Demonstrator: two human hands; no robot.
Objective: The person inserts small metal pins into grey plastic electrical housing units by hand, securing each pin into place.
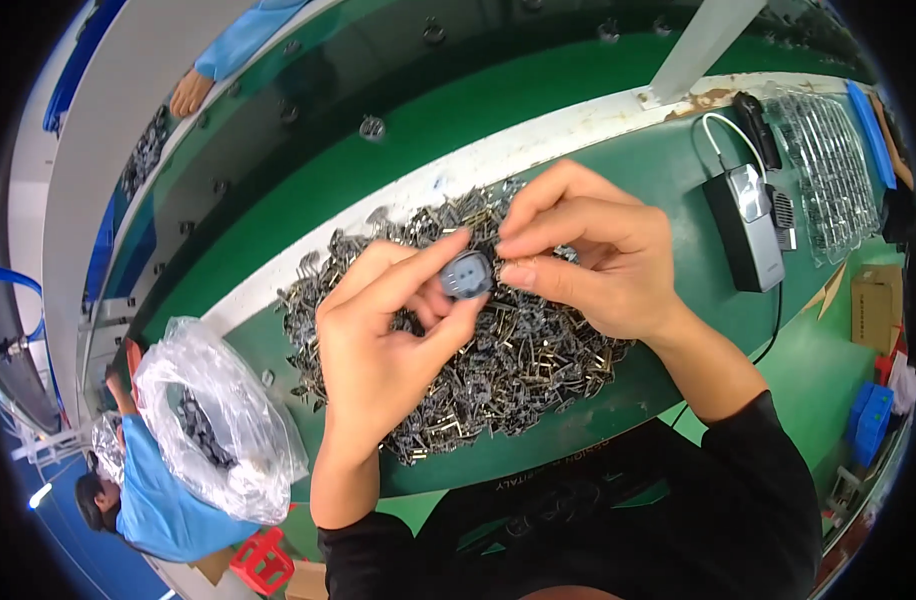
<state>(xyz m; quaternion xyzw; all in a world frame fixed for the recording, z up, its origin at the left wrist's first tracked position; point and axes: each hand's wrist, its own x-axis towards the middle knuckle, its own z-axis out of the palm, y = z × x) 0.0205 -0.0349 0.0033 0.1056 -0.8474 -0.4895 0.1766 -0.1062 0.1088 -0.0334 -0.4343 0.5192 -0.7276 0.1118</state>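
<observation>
left hand (376, 328): grip closed on a grey part (466, 277), held above the parts pile (518, 375) on the green desk (668, 170). right hand (613, 255): fingertips at the part's right side; cannot tell whether this grip is closed. clear bag (268, 425) near left; black-grey device (758, 245) far right.

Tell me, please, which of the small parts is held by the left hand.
The grey, rounded part pinched in the left hand; unlike it, those in the pile lie loose below.
</observation>
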